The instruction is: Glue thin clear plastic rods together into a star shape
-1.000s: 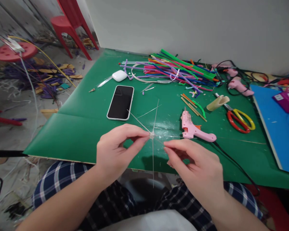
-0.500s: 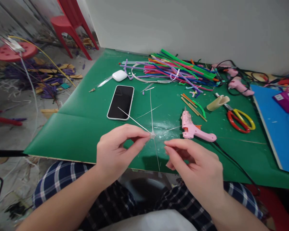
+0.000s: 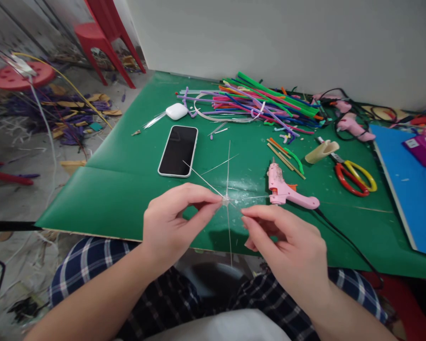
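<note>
A star of thin clear sticks (image 3: 227,189), joined at a small glue blob, hovers above the near edge of the green mat (image 3: 120,189). My left hand (image 3: 173,222) pinches the star at its hub between thumb and forefinger. My right hand (image 3: 287,251) is closed in a pinch on one spoke just right of the hub. Other spokes point up toward the phone (image 3: 178,150), right toward the pink glue gun (image 3: 287,189) and down over my lap.
A pile of coloured sticks (image 3: 255,104), a white earbud case (image 3: 176,112), red-and-yellow scissors (image 3: 355,175), a cream tube piece (image 3: 321,151) and more pink glue guns (image 3: 351,125) lie on the mat. A blue sheet (image 3: 408,189) lies right. Red stools (image 3: 19,76) and scraps stand left.
The stick star has been turned slightly back and forth between my fingers; its spokes point at new angles. Both hands stay in place.
</note>
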